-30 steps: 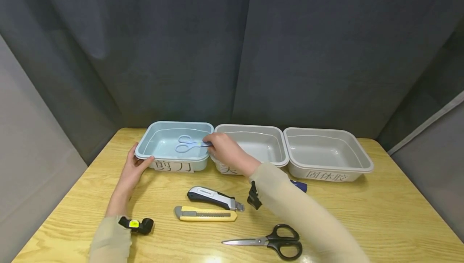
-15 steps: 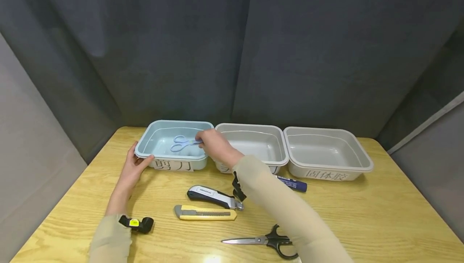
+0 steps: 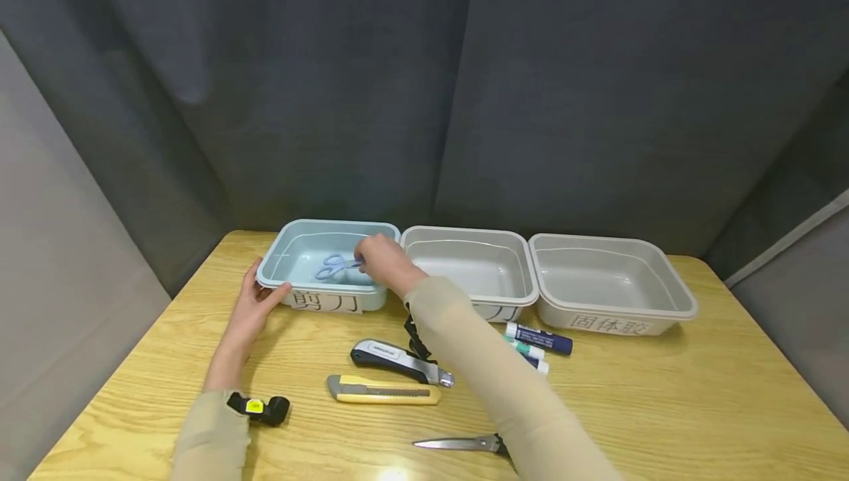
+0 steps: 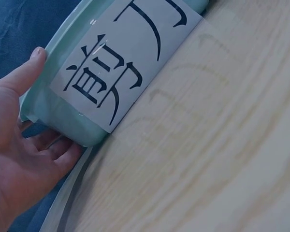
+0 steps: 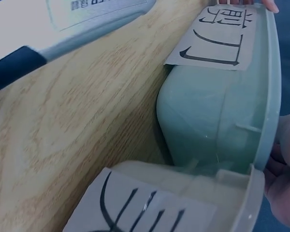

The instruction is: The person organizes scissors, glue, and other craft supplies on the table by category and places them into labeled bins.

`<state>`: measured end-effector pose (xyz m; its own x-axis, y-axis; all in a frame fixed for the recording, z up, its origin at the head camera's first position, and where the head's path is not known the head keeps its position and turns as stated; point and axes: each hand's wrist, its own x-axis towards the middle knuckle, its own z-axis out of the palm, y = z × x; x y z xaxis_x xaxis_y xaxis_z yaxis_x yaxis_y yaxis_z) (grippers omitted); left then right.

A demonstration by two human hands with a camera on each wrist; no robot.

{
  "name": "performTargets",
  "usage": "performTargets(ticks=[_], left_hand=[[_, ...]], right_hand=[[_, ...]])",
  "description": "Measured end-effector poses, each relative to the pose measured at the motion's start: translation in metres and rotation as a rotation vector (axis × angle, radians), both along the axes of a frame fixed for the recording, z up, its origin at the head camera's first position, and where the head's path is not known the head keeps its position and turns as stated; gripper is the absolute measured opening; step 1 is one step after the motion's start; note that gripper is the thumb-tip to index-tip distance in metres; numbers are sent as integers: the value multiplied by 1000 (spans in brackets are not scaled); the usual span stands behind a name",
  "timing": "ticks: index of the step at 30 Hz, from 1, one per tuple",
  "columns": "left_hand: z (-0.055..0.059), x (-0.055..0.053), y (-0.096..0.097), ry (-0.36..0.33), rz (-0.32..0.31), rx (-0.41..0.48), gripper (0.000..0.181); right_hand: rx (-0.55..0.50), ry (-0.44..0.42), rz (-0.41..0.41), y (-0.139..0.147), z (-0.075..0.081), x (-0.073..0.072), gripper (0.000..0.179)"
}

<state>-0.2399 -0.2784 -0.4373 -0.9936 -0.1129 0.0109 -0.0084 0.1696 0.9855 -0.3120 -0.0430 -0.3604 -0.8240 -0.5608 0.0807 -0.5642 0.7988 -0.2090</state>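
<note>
My right hand (image 3: 387, 264) pinches small light-blue scissors (image 3: 348, 265) over their blade end, inside the light-blue bin (image 3: 329, 289). The ring handles point left, low over the bin's floor; the blades are hidden by the hand. At the bin's left front corner, my left hand (image 3: 248, 311) grips the wall. The left wrist view shows its thumb at the rim and the other fingers curled beneath the corner. A paper label (image 4: 111, 63) with black characters covers the bin's front. In the right wrist view, the right hand (image 5: 286, 183) shows only partly, beyond the rim.
Two grey bins, a middle one (image 3: 474, 298) and a right one (image 3: 617, 311), stand beside the blue bin. In front lie a grey-black utility knife (image 3: 391, 360), a yellow utility knife (image 3: 385, 391), black-handled scissors (image 3: 458, 443) partly under the sleeve, and several glue sticks (image 3: 540, 339).
My right hand has moved left and lowered the light-blue scissors further into the bin. The forearm has uncovered more glue sticks and now covers the black scissors' handles. My left hand keeps its grip.
</note>
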Motion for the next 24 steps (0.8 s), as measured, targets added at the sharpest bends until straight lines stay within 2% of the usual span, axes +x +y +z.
performTargets(ticks=[4, 8, 11, 18, 24], left_hand=[[9, 6, 5, -16, -4, 36, 86], [6, 5, 3, -14, -4, 25, 86], [-2, 1, -2, -5, 3, 15, 87], [-2, 1, -1, -12, 22, 19, 87], [-2, 3, 0, -5, 27, 19, 86]], right_hand=[[47, -30, -9, -7, -1, -2, 21], [91, -15, 0, -15, -3, -3, 23], [106, -6, -3, -20, -7, -5, 22], [107, -31, -43, -26, -15, -8, 15], [90, -33, -48, -22, -15, -6, 20]])
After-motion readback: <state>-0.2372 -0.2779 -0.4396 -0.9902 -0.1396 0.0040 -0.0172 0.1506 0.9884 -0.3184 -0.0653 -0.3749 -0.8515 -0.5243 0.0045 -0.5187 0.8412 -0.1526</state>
